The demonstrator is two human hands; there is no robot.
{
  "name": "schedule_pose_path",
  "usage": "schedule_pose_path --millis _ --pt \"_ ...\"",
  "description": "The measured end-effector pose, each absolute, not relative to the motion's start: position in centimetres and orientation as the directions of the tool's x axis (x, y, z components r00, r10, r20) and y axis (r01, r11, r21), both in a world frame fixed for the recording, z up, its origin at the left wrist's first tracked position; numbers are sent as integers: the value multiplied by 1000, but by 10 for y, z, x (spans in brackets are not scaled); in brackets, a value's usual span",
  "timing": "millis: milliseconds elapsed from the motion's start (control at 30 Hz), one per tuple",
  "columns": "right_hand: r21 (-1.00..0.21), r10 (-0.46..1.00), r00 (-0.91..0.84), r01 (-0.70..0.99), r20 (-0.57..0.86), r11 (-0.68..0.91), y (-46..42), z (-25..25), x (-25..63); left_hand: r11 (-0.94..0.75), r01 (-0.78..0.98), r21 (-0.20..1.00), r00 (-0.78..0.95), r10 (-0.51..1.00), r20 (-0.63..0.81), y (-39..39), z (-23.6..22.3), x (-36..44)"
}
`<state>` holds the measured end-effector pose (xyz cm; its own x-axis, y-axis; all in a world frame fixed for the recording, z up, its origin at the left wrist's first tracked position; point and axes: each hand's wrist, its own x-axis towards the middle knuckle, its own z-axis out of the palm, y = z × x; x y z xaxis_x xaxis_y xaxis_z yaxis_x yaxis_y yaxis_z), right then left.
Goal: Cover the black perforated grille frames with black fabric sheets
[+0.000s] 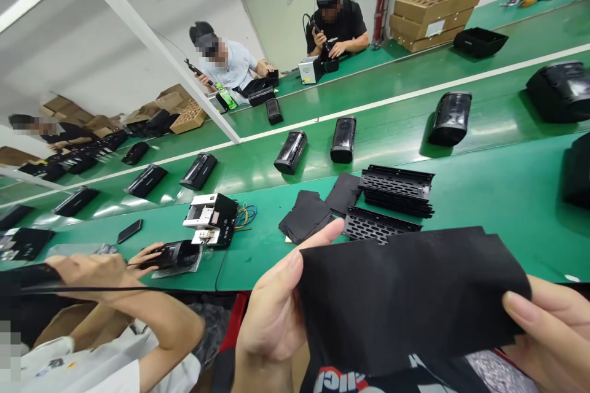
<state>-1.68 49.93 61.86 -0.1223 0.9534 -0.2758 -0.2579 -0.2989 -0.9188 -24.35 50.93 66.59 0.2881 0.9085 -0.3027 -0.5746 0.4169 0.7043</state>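
Note:
A stack of thin black sheets (405, 295) is held up close in front of me, its edges slightly uneven. My left hand (276, 307) grips the left edge, thumb pointing up along it and fingers hidden behind. At the right end my right hand (544, 319) pinches the sheets, thumb on the front face. Just beyond, more black sheets (304, 218) lie fanned on the green table. Beside them are a pile of slotted black metal panels (396, 187) and a single slotted panel (378, 226).
A co-worker's arm (170, 325) is close on my left, hand on a black casing (177, 255). A white-and-black device (212, 221) stands nearby with a cable. Black casings (343, 140) line the green conveyor (391, 116). Across it sit several people, with cardboard trays (433, 9) at the right.

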Motion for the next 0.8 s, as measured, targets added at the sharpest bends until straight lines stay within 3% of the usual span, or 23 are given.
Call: schedule_pose_path --millis 100,267,533,667,800 --pt "-857 921 -149 -338 -359 -389 500 621 -17 435 -566 701 291 900 -324 510 663 -243" --pt "-810 926 -123 -453 -358 -373 500 616 -17 474 -565 676 387 875 -290 514 659 -244" --pt "-749 906 -150 -519 -395 -413 502 609 -17 459 -412 787 357 876 -324 514 662 -244" --pt "-801 907 -246 -427 -343 -419 527 590 -25 393 -364 844 249 915 -318 538 641 -260" --pt "-889 898 -265 -207 -351 -408 557 561 -35 355 -239 904 -33 927 -373 586 565 -289"
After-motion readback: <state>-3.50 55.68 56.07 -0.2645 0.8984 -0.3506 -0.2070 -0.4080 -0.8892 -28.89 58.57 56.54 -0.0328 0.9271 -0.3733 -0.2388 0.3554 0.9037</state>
